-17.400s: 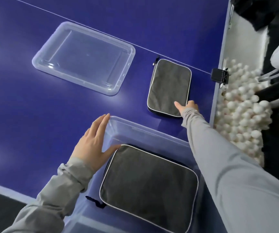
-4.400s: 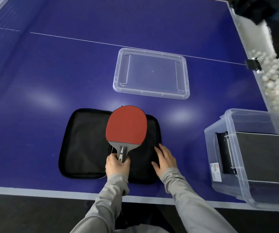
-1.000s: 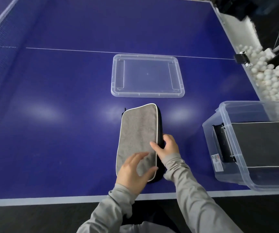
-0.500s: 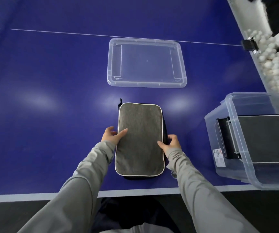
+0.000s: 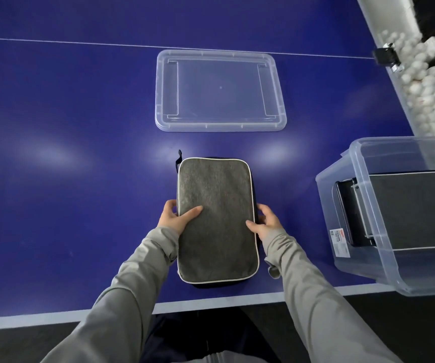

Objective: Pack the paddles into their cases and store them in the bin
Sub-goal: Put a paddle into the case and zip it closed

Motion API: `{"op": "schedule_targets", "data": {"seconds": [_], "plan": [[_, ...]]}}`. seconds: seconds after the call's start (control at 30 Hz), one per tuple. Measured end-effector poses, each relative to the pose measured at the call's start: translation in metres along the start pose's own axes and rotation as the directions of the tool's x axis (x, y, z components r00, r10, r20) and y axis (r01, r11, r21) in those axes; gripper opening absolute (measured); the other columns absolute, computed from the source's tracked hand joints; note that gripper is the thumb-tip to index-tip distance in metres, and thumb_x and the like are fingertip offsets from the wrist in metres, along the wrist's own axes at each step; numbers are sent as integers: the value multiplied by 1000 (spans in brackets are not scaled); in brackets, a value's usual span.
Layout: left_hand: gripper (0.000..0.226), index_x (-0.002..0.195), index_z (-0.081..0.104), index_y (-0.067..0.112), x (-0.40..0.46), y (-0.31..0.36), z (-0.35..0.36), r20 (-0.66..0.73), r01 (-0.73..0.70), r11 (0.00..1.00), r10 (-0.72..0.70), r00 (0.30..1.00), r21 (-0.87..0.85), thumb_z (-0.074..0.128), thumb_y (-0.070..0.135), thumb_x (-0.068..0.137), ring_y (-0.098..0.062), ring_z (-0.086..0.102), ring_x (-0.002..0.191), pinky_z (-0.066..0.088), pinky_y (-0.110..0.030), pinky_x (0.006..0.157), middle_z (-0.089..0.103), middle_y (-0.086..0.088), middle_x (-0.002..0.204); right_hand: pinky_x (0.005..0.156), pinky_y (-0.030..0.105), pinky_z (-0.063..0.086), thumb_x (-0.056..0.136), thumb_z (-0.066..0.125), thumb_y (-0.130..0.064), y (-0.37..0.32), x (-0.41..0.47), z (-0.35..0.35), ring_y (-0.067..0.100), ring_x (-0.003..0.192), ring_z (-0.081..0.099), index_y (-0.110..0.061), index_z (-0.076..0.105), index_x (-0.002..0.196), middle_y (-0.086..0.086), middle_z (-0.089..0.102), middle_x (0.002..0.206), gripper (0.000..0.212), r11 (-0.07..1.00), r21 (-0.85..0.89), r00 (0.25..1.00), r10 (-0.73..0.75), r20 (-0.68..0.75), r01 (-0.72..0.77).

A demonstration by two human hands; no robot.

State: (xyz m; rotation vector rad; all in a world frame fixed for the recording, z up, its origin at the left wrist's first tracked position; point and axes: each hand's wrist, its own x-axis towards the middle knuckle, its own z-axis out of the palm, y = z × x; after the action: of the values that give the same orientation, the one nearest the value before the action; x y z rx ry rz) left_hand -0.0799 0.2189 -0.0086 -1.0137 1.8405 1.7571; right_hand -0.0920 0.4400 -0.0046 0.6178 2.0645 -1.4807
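You had the grey case flat near the table's front edge, folded over, your left hand gripping its left side with thumb curled on top, your right hand pinching its right side, fingers bent round the rim. The bin sat to the right, another case already inside, the lid farther back. I couldn't tell whether the zip was closed; lifted unzipped, the case might have gaped and dropped whatever was inside.
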Motion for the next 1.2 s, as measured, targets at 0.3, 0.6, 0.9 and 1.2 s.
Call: {"op": "schedule_targets", "data": {"seconds": [0.3,0.6,0.9,1.2], "plan": [[67,122,47,24,-29,6,1,61,-85,974,100,993,-212,82,26,65,-17,62,98,51,-27,71,61,0,112,85,12,40,80,60,9,-10,-10,-18,11,98,55,-20,51,114,5,58,108,45,979,29,977,-205,57,203],[76,129,49,35,-48,13,-12,-104,-293,925,275,956,-240,78,28,59,-8,63,101,52,-26,84,64,8,117,87,16,40,81,65,-2,-35,-11,-14,18,106,53,-14,51,123,3,56,112,46,956,-64,953,-277,122,286],[71,131,47,27,-40,28,-10,-408,-249,894,83,909,-373,80,25,68,-20,62,106,47,-27,90,64,2,118,64,13,44,82,63,-24,-5,-90,6,2,71,54,-28,55,94,1,59,85,14,869,-29,742,-439,-506,494],[85,142,34,21,-42,56,11,-556,-287,804,-64,828,-520,79,22,70,-18,55,116,41,-25,97,52,-2,134,49,18,38,71,65,-53,6,-117,83,4,53,42,-18,59,76,-6,49,58,36,732,-441,669,-670,-322,520]]}}
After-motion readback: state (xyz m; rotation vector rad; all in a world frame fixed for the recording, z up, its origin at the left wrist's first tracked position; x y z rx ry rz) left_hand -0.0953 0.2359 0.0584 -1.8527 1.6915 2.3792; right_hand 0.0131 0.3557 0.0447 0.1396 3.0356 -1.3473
